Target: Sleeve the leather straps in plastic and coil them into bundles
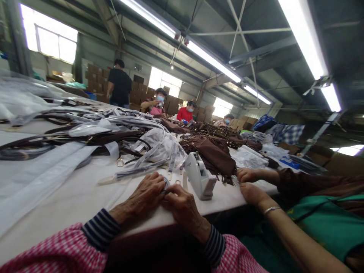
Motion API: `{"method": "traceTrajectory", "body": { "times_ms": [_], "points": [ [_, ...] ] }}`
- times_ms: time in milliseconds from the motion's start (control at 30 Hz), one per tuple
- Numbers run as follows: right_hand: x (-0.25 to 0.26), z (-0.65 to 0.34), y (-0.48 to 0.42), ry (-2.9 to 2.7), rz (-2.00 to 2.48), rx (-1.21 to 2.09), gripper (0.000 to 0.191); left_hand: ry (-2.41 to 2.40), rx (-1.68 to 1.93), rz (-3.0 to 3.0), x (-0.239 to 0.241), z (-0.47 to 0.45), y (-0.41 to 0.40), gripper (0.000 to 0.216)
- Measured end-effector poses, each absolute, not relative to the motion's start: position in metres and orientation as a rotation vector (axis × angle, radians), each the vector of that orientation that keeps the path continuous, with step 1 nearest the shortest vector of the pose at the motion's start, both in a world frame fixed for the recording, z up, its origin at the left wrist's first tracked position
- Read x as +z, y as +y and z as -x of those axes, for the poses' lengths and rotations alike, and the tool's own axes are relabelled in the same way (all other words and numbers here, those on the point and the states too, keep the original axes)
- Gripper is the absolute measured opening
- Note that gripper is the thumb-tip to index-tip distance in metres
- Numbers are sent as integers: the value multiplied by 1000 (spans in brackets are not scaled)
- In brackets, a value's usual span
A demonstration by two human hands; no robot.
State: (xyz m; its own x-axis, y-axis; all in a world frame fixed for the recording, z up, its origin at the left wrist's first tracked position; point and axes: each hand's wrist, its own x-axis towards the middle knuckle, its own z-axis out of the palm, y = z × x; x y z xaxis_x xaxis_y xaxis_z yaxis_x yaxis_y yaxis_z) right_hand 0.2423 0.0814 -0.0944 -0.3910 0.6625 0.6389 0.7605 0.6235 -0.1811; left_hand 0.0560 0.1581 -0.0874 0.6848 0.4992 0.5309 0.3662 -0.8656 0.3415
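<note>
The left hand (145, 195) and right hand (182, 206) are meeting at the table edge. Their fingers are covering most of a small round item (166, 184). Only a grey arc is showing at 12 o'clock of the knuckles, so what it is and how it is gripped cannot be determined.

At 6 to 7 o'clock, the bottom edge is cutting off the pink checked sleeves (57, 246). At 4 o'clock, a co-worker's arm (298, 242) is running out of the frame. At 9 o'clock, a white strip (34, 182) is leaving by the left edge, and the plastic sheeting (25, 98) above it is blurring.

At 12 o'clock, the distant workers (186, 112) are appearing too small to show what they are handling.
</note>
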Motion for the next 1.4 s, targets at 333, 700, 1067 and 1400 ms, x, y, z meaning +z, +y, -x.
{"method": "traceTrajectory", "body": {
  "times_ms": [333,700,1067,1400],
  "points": [
    [-73,-251,97,-2091,1199,278,16,664,802,-2487,-80,-48,162,18],
    [-40,-240,130,-1992,1511,652,14,811,1014,-1965,-79,-54,159,24],
    [-37,-243,153,-2032,1434,1067,12,992,1155,-2217,-75,-50,161,24],
    [-38,-248,142,-2176,1453,792,9,857,735,-2640,-71,-43,157,28]
  ]
}}
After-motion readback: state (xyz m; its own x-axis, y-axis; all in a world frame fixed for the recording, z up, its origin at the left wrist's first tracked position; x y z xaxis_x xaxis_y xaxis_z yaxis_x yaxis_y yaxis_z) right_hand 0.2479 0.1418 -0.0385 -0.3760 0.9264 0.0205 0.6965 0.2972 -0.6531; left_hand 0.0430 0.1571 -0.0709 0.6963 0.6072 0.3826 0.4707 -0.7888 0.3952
